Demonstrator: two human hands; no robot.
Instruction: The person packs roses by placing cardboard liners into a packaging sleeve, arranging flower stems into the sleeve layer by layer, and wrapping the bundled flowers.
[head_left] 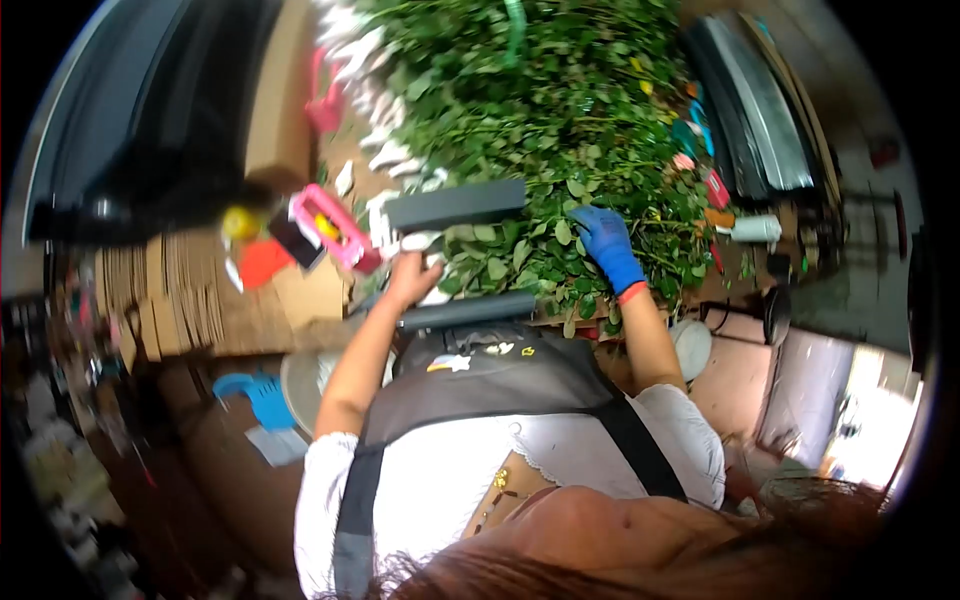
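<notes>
My left hand (408,282), bare, rests at the white-covered flower heads (421,241) at the near end of the row. Its thumb and fingers look apart, though their tips are partly blurred. On the leafy green stems (550,150) lies my right hand (606,243), in a blue glove with a red cuff, fingers stretched out over the leaves. Between the hands, a dark grey bar-shaped block (456,205) lies across the stems. A second dark grey bar (468,311) runs along the table edge, close to my apron.
Left of the flowers are a pink-framed tool (333,228), a dark phone-like object (297,243) and an orange-red piece (263,264). Stacked cardboard (165,295) stands farther left. Dark plastic-covered sheets (755,105) and a pale roll (756,229) are at right.
</notes>
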